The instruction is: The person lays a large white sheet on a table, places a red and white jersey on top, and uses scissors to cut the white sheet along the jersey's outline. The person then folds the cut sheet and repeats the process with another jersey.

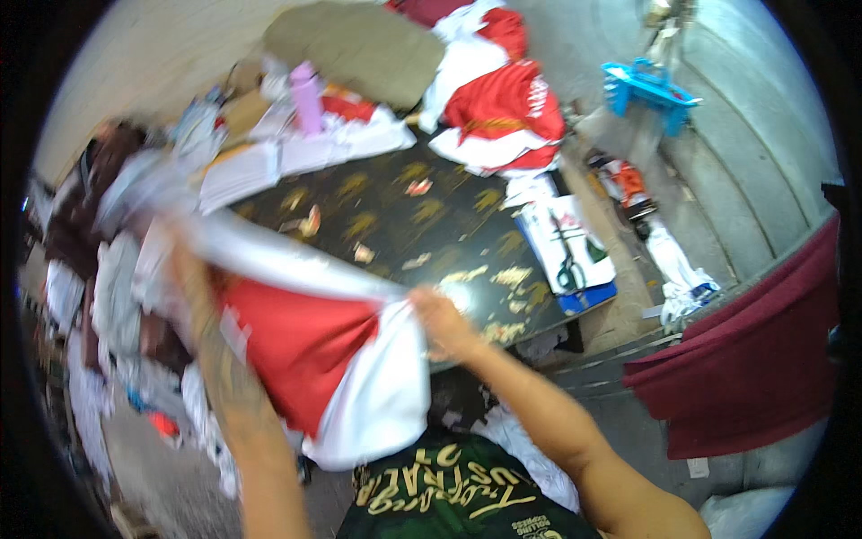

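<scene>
I hold a red and white cloth point(292, 355) stretched between my arms, in front of a dark patterned table point(350, 229). Its upper white part is smeared by motion. My left hand point(175, 235) is raised at the far left of the cloth, among the white fabric, its fingers too blurred to make out. At the table's near edge, my right hand point(435, 319) is closed on the white border, with the cloth draping down to the left of it.
Red and white garments point(498, 108), an olive bundle point(350, 49), a pink bottle point(306, 99) and paper stacks point(238, 175) line the back. Scissors point(566, 251) lie at the right end. A blue plastic holder point(646, 94) and maroon cloth point(736, 350) are right; fabric piles point(121, 301) are left.
</scene>
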Tool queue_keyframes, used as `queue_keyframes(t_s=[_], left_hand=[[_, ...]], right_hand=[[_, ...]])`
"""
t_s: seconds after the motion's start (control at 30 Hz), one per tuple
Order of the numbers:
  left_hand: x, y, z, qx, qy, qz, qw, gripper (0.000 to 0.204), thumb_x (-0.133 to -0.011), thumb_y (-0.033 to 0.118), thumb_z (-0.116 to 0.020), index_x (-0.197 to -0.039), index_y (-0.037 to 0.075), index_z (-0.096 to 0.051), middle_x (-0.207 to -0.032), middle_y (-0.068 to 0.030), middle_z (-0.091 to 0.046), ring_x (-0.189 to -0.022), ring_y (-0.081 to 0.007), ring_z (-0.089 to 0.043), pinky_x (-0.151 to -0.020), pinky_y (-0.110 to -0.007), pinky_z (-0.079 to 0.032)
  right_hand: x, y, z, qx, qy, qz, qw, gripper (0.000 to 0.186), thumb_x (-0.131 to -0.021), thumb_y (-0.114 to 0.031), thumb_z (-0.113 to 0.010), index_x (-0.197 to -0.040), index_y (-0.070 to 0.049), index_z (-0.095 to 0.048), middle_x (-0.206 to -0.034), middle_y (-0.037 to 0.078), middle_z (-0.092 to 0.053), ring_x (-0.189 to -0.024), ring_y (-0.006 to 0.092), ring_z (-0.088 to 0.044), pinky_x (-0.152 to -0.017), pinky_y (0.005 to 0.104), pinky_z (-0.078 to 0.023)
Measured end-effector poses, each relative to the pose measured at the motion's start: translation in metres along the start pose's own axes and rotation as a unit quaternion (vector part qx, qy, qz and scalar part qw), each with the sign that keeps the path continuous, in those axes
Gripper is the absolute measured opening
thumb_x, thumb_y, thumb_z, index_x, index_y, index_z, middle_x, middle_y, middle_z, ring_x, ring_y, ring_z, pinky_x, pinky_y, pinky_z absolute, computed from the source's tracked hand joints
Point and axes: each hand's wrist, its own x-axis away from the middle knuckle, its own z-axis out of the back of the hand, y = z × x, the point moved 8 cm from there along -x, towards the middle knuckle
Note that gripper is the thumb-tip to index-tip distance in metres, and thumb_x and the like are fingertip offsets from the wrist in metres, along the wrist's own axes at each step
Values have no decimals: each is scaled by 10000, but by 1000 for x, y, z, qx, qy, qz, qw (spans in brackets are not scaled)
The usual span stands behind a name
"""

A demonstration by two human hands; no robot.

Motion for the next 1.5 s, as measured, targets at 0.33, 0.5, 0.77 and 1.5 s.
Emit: queue_keyframes(t_s=[0.33, 0.5, 0.77, 1.5], left_hand=[[192, -134, -57, -304, -66, 144, 940, 920, -1021, 735, -473, -1732, 230, -177, -1772, -218, -158, -1621, -450, -160, -1271, -679, -157], [241, -164, -21, -298, -92, 299, 902, 950, -987, 741, -538, -1727, 247, -207, -1767, -237, -166, -1613, -512, -126, -1227, -765, -123], [102, -185, -60, -216, -132, 96, 963, 944, -1006, 590, -634, -1720, 144, -207, -1767, -240, -160, -1623, -475, -144, -1286, -650, -122], [-49, -220, -118, -202, -123, 82, 968, 558, -1028, 415, -651, -1510, 145, -569, -1589, -203, -496, -1478, -461, -441, -1207, -611, -344]], right_hand=[[175, 142, 207, 364, 51, -277, 888, 246, -980, -218, -704, -1079, 7, -689, -1124, 171, -713, -1020, 333, -679, -916, 458, -527], [71, 131, 83, 390, -59, -56, 917, 584, -992, -332, -716, -1522, -139, -566, -1624, 196, -468, -1539, 453, -353, -1268, 557, -288], [-72, 231, 33, 513, -133, -81, 844, 770, -1015, -583, -573, -1680, -250, -375, -1784, 134, -208, -1624, 477, -146, -1282, 683, -76], [-261, 299, 29, 540, -97, -189, 814, 733, -1046, -604, -536, -1697, -355, -311, -1795, 62, -203, -1632, 460, -146, -1238, 769, -114]])
